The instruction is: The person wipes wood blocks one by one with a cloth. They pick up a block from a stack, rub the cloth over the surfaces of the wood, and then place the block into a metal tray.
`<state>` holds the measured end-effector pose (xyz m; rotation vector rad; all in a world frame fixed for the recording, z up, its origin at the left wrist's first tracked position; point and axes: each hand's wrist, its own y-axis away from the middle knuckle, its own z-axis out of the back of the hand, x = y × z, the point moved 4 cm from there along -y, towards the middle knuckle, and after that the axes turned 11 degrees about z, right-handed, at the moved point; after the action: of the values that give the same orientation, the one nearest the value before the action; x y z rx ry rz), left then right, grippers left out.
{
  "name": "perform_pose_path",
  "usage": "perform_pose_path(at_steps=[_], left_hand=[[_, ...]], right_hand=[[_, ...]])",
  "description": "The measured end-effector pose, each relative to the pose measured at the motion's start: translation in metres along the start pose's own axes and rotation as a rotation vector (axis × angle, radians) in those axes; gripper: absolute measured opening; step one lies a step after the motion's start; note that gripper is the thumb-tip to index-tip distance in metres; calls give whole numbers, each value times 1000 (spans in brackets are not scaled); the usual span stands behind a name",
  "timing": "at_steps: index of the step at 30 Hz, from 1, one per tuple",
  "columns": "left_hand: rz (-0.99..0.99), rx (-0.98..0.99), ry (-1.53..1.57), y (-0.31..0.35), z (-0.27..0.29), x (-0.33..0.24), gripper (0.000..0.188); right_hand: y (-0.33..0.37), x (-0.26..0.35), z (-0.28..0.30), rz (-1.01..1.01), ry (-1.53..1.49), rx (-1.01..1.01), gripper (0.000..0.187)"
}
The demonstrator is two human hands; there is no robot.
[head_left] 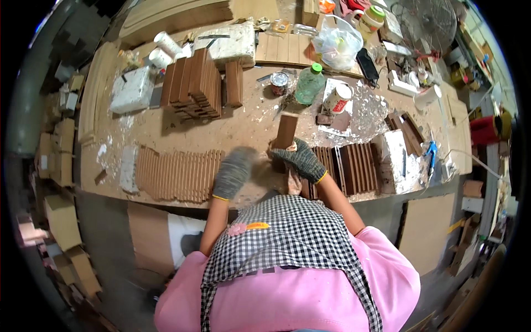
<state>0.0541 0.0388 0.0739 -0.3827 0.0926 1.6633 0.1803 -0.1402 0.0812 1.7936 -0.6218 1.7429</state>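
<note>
My right hand point(301, 157), in a grey knitted glove, is closed around a dark brown wooden board point(286, 129) that stands up from its grip. A crumpled beige cloth point(293, 181) hangs just below that hand. My left hand point(235, 169), gloved alike, is smeared by motion, so its fingers cannot be made out. It is beside the right end of a long row of brown wooden slats point(177, 174) standing on edge. To the right of my right hand is another row of darker brown slats point(359, 167), which ends against a white block point(395, 160).
Stacked brown boards point(193, 83) rise at the back left beside a paint-spattered white block point(133, 89). Behind my hands stand a green-capped bottle point(310, 84), a small can point(279, 83) and a paper cup point(338, 99). A blue air gun point(431, 152) lies at the right.
</note>
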Motion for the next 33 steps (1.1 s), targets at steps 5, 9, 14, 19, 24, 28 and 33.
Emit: perform_pose_path(at_steps=[5, 9, 14, 19, 24, 28, 33], left_hand=[[585, 101, 1276, -42, -9, -2, 39], [821, 252, 1542, -67, -25, -28, 43], [891, 94, 1890, -95, -29, -10, 38], [1149, -203, 1634, -165, -1, 50, 47], [711, -127, 249, -235, 12, 93, 94], [833, 7, 90, -262, -1, 105, 95], [929, 77, 184, -264, -34, 116, 101]], right_hand=[[-6, 12, -4, 43, 464, 190, 43], [-13, 20, -7, 139, 530, 136, 39], [-14, 33, 4, -187, 474, 212, 45], [19, 13, 3, -7, 420, 199, 44], [22, 21, 17, -72, 312, 128, 44], [17, 17, 30, -30, 397, 54, 50], [28, 11, 65, 36, 281, -99, 56]])
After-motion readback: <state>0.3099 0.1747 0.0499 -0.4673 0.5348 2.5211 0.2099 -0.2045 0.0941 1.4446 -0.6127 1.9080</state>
